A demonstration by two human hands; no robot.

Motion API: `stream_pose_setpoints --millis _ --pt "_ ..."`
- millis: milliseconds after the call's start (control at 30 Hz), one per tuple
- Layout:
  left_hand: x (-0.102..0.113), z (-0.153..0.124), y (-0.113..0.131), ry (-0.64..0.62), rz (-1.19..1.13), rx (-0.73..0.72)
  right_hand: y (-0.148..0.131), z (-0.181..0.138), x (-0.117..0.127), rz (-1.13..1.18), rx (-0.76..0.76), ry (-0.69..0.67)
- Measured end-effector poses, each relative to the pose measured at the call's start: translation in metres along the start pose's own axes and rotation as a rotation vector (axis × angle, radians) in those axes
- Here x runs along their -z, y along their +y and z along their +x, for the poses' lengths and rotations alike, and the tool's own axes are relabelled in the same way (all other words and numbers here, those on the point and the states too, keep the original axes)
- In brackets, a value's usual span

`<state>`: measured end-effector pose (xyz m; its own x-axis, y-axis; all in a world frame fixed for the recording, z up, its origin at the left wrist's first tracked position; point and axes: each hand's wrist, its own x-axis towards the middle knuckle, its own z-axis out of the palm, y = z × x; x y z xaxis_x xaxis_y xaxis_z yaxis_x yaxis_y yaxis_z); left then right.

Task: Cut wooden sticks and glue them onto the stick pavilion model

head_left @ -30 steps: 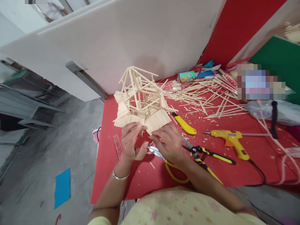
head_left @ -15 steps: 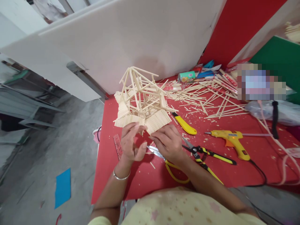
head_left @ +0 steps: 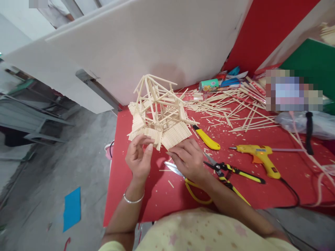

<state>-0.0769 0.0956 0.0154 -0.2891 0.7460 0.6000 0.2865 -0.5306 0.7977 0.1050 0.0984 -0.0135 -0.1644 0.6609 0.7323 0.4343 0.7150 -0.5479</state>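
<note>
A small house frame built of thin wooden sticks (head_left: 159, 111) stands on the red table (head_left: 131, 195) near its left edge. My left hand (head_left: 138, 157) is raised in front of the model's near left corner, fingers curled in a pinch; what it holds is too small to make out. My right hand (head_left: 187, 158) rests on the table just right of it, fingers bent, fingertips close to the model's slatted roof edge. Scissors (head_left: 175, 169) lie partly under my right hand.
Yellow-handled snips (head_left: 230, 170), a yellow utility knife (head_left: 206, 138) and a yellow glue gun (head_left: 259, 157) with its cable lie to the right. Loose sticks (head_left: 235, 108) litter the far table. A white board (head_left: 146, 45) stands behind. The floor drops off at left.
My left hand has lifted away from my right hand and moved left, up toward the model's near left corner. My right hand has stayed almost still.
</note>
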Motion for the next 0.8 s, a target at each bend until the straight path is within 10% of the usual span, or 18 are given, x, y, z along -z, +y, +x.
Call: stream_pose_setpoints --millis 533,800 --pt "0.022 -0.019 -0.003 0.146 0.235 0.177 0.001 0.002 -0.002 0.018 0.010 0.048" --pt "0.010 -0.063 -0.009 0.119 -0.014 0.507 0.000 0.004 -0.001 0.025 -0.004 0.046"
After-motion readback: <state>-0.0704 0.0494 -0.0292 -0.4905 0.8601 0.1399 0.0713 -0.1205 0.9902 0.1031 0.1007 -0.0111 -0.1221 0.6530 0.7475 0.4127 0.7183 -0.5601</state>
